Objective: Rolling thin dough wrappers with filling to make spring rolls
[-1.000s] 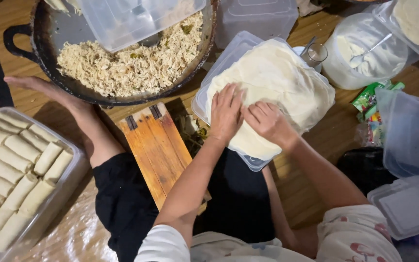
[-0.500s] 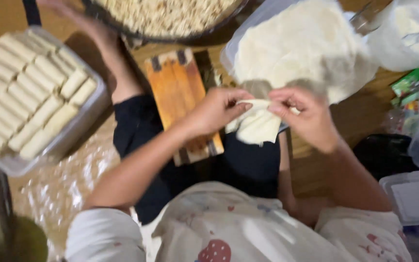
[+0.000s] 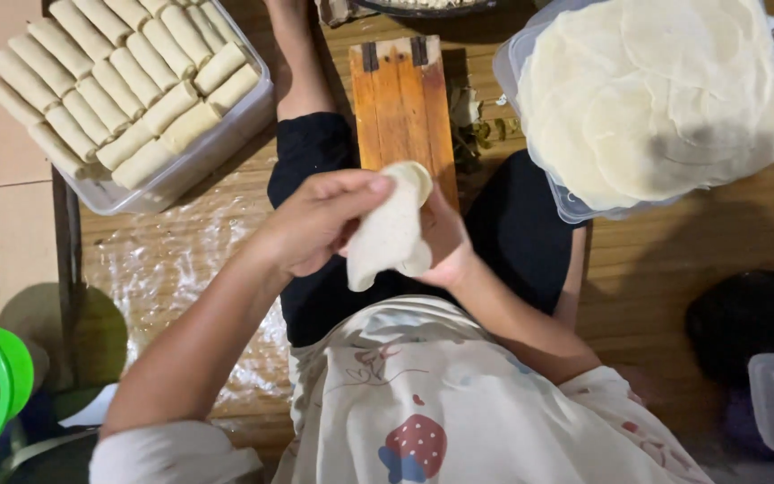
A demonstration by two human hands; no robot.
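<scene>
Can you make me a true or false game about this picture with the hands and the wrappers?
1. Both hands hold one thin pale wrapper. True: the left hand and the right hand grip it together.
2. The wooden board has rolls lying on it. False: it is bare.
3. The clear tray at upper left holds rows of finished rolls. True.
4. The stack of round wrappers sits in a black pan. False: it rests on a clear plastic container.
5. The wrapper in the hands is lying flat on the floor. False: it is held up above the lap.
</scene>
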